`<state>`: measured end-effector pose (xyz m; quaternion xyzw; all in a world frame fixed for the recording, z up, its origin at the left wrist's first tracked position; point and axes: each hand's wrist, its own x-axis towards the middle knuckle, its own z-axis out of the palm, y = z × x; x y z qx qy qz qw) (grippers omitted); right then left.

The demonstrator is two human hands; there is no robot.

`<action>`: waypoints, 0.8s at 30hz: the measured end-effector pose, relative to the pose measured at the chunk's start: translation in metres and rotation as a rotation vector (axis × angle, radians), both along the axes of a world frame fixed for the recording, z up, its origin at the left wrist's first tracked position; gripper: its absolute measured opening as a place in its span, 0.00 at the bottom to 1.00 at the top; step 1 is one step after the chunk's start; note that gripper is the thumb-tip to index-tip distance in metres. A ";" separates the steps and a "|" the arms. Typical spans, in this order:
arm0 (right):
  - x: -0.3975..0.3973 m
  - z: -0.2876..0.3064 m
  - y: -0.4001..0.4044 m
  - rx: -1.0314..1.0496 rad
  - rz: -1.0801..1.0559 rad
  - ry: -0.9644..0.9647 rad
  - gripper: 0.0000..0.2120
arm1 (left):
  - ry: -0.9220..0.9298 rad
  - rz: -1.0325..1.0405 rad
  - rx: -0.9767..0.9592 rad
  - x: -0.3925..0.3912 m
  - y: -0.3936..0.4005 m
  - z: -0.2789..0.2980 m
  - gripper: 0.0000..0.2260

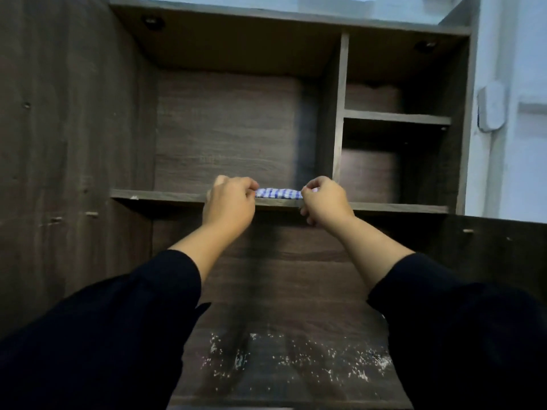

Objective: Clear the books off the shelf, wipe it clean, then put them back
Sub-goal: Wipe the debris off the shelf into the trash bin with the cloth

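- Reaching up, both arms in dark sleeves (124, 321) stretch toward a dark wooden shelf (165, 195) in a wall unit.
- The left hand (229, 202) has its fingers curled, pinching the left end of a blue-and-white checked cloth (279, 193).
- The right hand (324, 201) is curled the same way, pinching the right end of the cloth.
- The cloth lies in a narrow folded strip between the two hands, resting on the front edge of the shelf, near the middle of the wide left compartment.
- An upright divider (340, 113) stands just right of the right hand; beyond it are two smaller compartments split by a short upper shelf (396, 117).
- No books show on the shelf surfaces that can be seen; the shelf top itself is seen nearly edge-on, so its surface is mostly hidden.
- Below the arms, a dark wooden panel (281, 276) carries scattered white specks (296, 359) along its lower part.
- At the far right, a white box (491, 106) sits on a pale wall (527, 158).
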<state>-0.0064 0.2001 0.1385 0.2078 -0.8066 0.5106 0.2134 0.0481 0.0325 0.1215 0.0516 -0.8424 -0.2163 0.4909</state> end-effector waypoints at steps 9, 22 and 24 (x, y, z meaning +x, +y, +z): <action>-0.012 0.015 -0.011 -0.005 -0.124 -0.346 0.08 | -0.416 0.049 -0.176 -0.039 0.008 0.020 0.18; 0.033 -0.025 -0.011 -0.413 0.256 0.201 0.11 | -0.002 -0.029 -0.157 0.035 0.013 -0.004 0.23; 0.040 -0.041 -0.014 -0.391 0.284 0.202 0.10 | -0.024 -0.089 -0.181 0.045 0.013 -0.020 0.25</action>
